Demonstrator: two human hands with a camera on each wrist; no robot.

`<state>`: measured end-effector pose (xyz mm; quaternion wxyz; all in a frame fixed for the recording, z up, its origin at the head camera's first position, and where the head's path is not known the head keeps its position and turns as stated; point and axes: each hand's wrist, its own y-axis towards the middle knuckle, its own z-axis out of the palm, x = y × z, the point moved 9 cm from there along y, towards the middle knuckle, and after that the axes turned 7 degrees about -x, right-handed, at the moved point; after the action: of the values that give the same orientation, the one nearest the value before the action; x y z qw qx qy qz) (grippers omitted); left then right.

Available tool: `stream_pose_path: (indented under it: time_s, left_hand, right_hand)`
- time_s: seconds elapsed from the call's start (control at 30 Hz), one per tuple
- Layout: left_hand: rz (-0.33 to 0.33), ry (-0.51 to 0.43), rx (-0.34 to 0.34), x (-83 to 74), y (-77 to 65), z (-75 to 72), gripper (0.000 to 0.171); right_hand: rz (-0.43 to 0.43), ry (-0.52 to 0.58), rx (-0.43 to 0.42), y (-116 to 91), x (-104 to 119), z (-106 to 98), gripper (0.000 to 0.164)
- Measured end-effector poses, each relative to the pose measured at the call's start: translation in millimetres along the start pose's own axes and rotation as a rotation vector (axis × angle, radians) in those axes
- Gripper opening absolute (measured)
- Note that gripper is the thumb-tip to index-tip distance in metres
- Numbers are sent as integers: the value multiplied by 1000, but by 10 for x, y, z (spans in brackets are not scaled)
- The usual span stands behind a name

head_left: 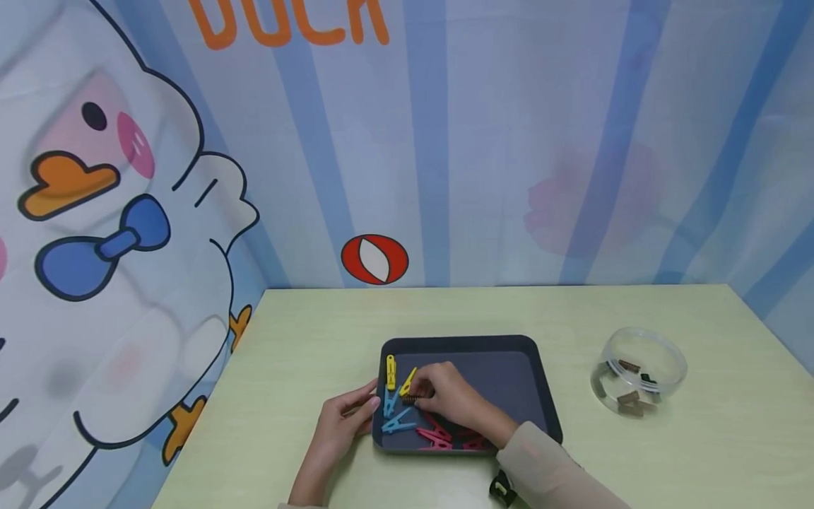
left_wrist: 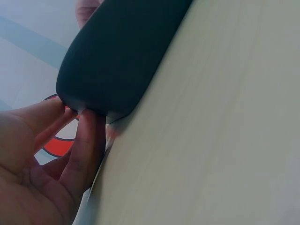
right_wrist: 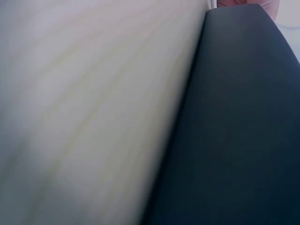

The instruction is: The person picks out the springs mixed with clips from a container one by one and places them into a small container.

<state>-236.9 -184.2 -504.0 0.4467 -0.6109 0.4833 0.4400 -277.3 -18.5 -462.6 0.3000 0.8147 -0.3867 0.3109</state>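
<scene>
A dark grey tray (head_left: 509, 382) lies on the table with clothespins along its left and front sides. My left hand (head_left: 343, 420) grips the tray's left edge; the left wrist view shows its fingertips against the tray's outer wall (left_wrist: 117, 56). Inside the tray, my right hand (head_left: 454, 396) pinches a small dark ridged piece (head_left: 410, 400), partly hidden by the fingers. Close by are a yellow clothespin (head_left: 408, 382), another yellow clothespin (head_left: 391, 372), a blue clothespin (head_left: 398, 423) and pink clothespins (head_left: 435, 435). The right wrist view shows only the tray wall (right_wrist: 234, 117), table and a bit of hand.
A clear round container (head_left: 639, 371) holding small brown and dark pieces stands on the table (head_left: 712, 452) at the right. A black object (head_left: 502, 488) is by my right sleeve. Behind the table hangs a printed curtain (head_left: 483, 141).
</scene>
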Motion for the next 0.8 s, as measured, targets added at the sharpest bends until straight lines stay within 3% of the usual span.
stream_pose_path:
  time_s: [0.8]
  left_hand:
    - [-2, 10, -19, 13, 6, -10, 39]
  right_hand:
    - [30, 40, -45, -99, 51, -184, 10]
